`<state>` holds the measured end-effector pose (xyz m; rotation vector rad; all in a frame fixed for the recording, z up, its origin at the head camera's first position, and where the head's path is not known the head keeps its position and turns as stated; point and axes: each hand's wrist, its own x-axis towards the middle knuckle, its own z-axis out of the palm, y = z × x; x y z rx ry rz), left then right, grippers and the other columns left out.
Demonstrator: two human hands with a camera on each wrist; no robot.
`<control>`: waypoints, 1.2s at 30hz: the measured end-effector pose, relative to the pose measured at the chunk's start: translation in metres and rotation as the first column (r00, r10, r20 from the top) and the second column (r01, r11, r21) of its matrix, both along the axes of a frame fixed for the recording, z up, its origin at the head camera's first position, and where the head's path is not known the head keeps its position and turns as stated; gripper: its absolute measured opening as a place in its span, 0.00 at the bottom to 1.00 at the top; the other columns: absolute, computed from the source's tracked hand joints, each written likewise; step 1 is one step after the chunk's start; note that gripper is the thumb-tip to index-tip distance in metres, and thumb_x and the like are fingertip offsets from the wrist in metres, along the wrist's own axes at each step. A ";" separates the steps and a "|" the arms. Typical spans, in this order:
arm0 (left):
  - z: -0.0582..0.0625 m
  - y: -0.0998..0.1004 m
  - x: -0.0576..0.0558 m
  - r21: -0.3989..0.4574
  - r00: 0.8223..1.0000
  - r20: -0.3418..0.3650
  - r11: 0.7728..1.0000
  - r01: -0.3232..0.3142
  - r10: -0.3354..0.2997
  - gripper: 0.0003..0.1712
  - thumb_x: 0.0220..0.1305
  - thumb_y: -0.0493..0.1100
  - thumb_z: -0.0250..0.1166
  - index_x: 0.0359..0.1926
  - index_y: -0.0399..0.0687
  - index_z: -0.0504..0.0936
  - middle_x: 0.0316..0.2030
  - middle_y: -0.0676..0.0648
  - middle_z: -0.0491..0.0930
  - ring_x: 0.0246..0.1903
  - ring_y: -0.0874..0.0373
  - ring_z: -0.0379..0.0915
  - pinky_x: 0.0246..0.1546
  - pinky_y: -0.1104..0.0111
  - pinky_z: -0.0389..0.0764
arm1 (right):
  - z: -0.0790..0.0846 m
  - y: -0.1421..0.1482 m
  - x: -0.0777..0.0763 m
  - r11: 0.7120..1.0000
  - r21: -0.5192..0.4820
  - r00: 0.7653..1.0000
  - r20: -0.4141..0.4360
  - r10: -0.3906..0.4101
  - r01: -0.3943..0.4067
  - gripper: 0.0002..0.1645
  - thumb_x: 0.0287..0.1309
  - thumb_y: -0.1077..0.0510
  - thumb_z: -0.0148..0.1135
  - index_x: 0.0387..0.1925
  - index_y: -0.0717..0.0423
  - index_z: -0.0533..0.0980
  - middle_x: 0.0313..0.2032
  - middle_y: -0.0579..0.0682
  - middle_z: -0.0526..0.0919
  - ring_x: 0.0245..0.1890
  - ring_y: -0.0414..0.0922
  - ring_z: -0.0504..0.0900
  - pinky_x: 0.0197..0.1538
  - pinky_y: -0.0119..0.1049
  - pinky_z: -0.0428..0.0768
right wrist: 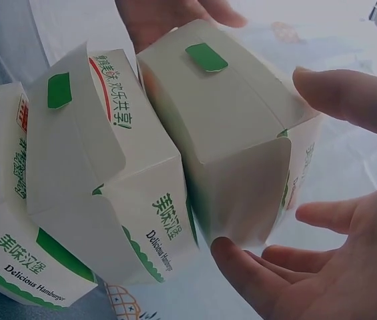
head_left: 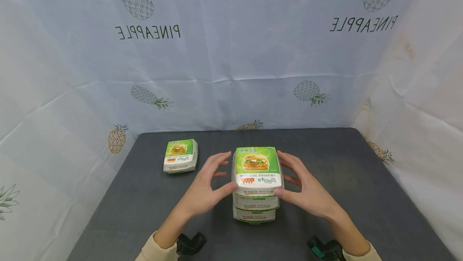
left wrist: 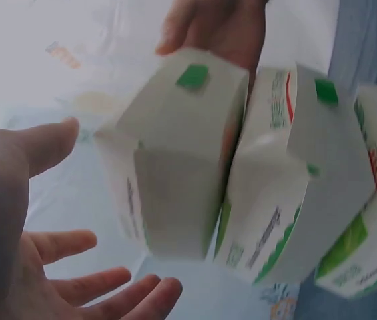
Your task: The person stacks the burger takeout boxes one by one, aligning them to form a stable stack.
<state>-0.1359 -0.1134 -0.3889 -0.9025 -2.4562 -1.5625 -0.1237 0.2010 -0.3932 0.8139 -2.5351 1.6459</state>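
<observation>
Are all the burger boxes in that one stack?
No, one burger box sits apart on the dark table, left of the stack of three.

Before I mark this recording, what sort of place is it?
Probably a makeshift recording booth: pineapple-print cloth hangs behind and beside a dark table, burger boxes stand on it, and dark wrist devices are worn.

On the stack of 3 white-and-green cardboard burger boxes [head_left: 257, 184], the bottom box [right wrist: 8, 213] and middle box [right wrist: 108, 160] read "美味汉堡", "Delicious Hamburger" and "欢乐共享!". Behind the stack, the white pineapple-printed fabric backdrop [head_left: 231, 48] bears "PINEAPPLE" 2 times, mirrored. Left of the stack, a single white-and-green cardboard burger box [head_left: 180, 157] carries print too small to read.
</observation>
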 end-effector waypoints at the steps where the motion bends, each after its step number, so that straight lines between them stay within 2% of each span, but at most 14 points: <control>1: 0.001 -0.003 -0.001 -0.011 1.000 -0.013 1.000 -0.022 0.022 0.38 0.69 0.45 0.69 0.76 0.56 0.65 0.71 0.50 0.64 0.66 0.50 0.67 0.59 0.54 0.77 | 0.000 0.000 0.000 1.000 0.000 1.000 0.000 0.000 0.000 0.53 0.63 0.60 0.71 0.80 0.41 0.51 0.76 0.49 0.54 0.73 0.57 0.59 0.63 0.42 0.76; 4: -0.001 -0.015 -0.007 -0.045 0.992 -0.066 0.993 -0.113 0.110 0.31 0.71 0.46 0.67 0.72 0.53 0.70 0.66 0.50 0.71 0.63 0.52 0.72 0.59 0.55 0.77 | 0.000 0.000 0.000 1.000 0.000 1.000 0.003 -0.003 0.003 0.53 0.63 0.59 0.71 0.80 0.40 0.51 0.76 0.48 0.54 0.73 0.57 0.59 0.63 0.43 0.76; 7: -0.005 -0.028 -0.014 -0.063 0.972 -0.116 0.975 -0.212 0.204 0.26 0.71 0.46 0.67 0.67 0.49 0.76 0.61 0.47 0.77 0.58 0.51 0.76 0.56 0.52 0.79 | 0.001 -0.001 0.000 1.000 -0.002 1.000 0.005 -0.006 0.007 0.53 0.63 0.59 0.71 0.80 0.39 0.51 0.76 0.48 0.54 0.73 0.57 0.59 0.64 0.43 0.76; 12: -0.015 -0.049 -0.028 -0.083 0.925 -0.198 0.935 -0.346 0.325 0.21 0.69 0.43 0.69 0.60 0.44 0.81 0.54 0.46 0.82 0.52 0.46 0.79 0.53 0.52 0.80 | 0.001 -0.002 0.000 1.000 -0.005 1.000 0.007 -0.005 0.005 0.53 0.63 0.59 0.71 0.80 0.39 0.52 0.76 0.48 0.53 0.73 0.57 0.59 0.64 0.43 0.75; 18: -0.023 -0.070 -0.042 -0.070 0.867 -0.294 0.896 -0.439 0.402 0.19 0.66 0.39 0.71 0.56 0.38 0.82 0.51 0.40 0.82 0.50 0.43 0.79 0.52 0.50 0.80 | 0.002 -0.001 0.001 1.000 -0.001 1.000 -0.006 -0.015 0.015 0.53 0.63 0.59 0.71 0.80 0.40 0.52 0.76 0.48 0.54 0.73 0.57 0.59 0.64 0.45 0.76; 21: -0.028 -0.081 -0.050 -0.079 0.829 -0.333 0.863 -0.499 0.449 0.20 0.64 0.37 0.72 0.56 0.35 0.82 0.52 0.37 0.81 0.50 0.41 0.78 0.51 0.47 0.78 | 0.003 -0.001 0.002 1.000 0.000 1.000 -0.005 -0.021 0.021 0.53 0.63 0.59 0.71 0.80 0.41 0.52 0.76 0.48 0.54 0.73 0.57 0.59 0.63 0.45 0.76; 24: -0.035 -0.092 -0.058 -0.114 0.804 -0.344 0.828 -0.549 0.485 0.23 0.64 0.38 0.72 0.57 0.33 0.80 0.54 0.35 0.78 0.54 0.37 0.74 0.53 0.44 0.75 | 0.003 -0.001 0.003 1.000 -0.008 1.000 -0.002 -0.021 0.021 0.53 0.63 0.59 0.71 0.80 0.44 0.51 0.76 0.48 0.53 0.73 0.57 0.59 0.64 0.44 0.76; 26: -0.040 -0.099 -0.063 -0.140 0.797 -0.337 0.811 -0.568 0.501 0.25 0.64 0.39 0.72 0.59 0.32 0.79 0.56 0.33 0.76 0.57 0.35 0.71 0.55 0.41 0.71 | 0.002 -0.001 0.003 1.000 -0.013 1.000 -0.002 -0.022 0.022 0.53 0.63 0.60 0.71 0.81 0.46 0.51 0.76 0.48 0.53 0.73 0.56 0.59 0.64 0.42 0.76; 29: -0.048 -0.110 -0.070 -0.201 0.804 -0.294 0.789 -0.581 0.517 0.31 0.65 0.42 0.72 0.63 0.31 0.75 0.61 0.30 0.70 0.62 0.31 0.64 0.60 0.38 0.66 | 0.002 -0.001 0.003 1.000 -0.017 1.000 -0.003 -0.023 0.023 0.53 0.63 0.60 0.71 0.81 0.47 0.51 0.76 0.48 0.53 0.73 0.56 0.59 0.64 0.40 0.75; 33: -0.057 -0.123 -0.077 -0.316 0.823 -0.176 0.761 -0.567 0.540 0.41 0.66 0.50 0.71 0.71 0.33 0.67 0.70 0.28 0.59 0.69 0.28 0.52 0.63 0.34 0.60 | 0.002 -0.001 0.002 1.000 -0.017 1.000 0.000 -0.022 0.022 0.53 0.63 0.60 0.71 0.81 0.46 0.51 0.76 0.49 0.53 0.73 0.56 0.59 0.64 0.38 0.75; 36: -0.062 -0.133 -0.081 -0.399 0.835 -0.073 0.751 -0.526 0.546 0.49 0.66 0.55 0.70 0.77 0.37 0.59 0.75 0.28 0.48 0.72 0.25 0.43 0.64 0.31 0.57 | 0.002 -0.001 0.002 1.000 -0.015 1.000 0.002 -0.021 0.021 0.53 0.63 0.59 0.71 0.81 0.45 0.51 0.76 0.48 0.53 0.73 0.56 0.59 0.64 0.38 0.75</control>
